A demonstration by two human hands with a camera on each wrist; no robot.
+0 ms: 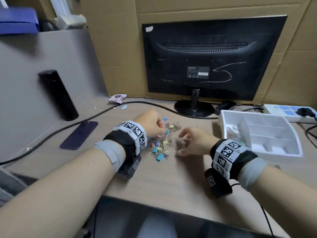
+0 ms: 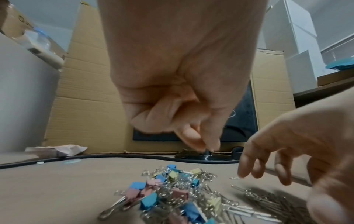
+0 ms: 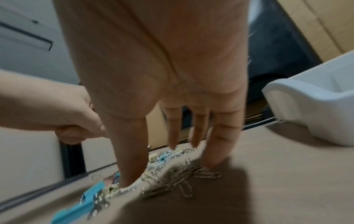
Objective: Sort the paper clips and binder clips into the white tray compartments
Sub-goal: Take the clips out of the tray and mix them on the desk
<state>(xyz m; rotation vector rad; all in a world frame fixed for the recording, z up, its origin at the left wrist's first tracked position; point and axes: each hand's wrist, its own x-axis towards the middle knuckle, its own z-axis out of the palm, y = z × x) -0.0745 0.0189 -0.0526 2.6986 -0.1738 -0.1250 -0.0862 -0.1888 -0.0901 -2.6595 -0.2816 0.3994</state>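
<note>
A mixed pile of pastel binder clips [image 1: 160, 148] [image 2: 149, 198] and silver paper clips [image 1: 173, 127] [image 3: 180, 178] lies on the desk in front of me. My left hand [image 1: 162, 130] [image 2: 205, 145] hovers over the pile's left side with its fingers curled and thumb pressed to index; I see nothing between them. My right hand [image 1: 181, 143] [image 3: 168, 171] reaches down at the pile's right side, fingers spread and straight, with fingertips [image 3: 212, 160] touching a bunch of paper clips. The white tray [image 1: 274, 152] [image 3: 316, 113] stands to the right, with paper clips [image 1: 235, 135] in its long left compartment.
A black monitor [image 1: 214, 57] on its round stand [image 1: 193, 107] stands behind the pile, before a cardboard wall. A cable [image 1: 103, 112] crosses the desk. A dark phone [image 1: 78, 136] and a black bottle [image 1: 58, 95] are at the left. A power strip [image 1: 288, 112] lies behind the tray.
</note>
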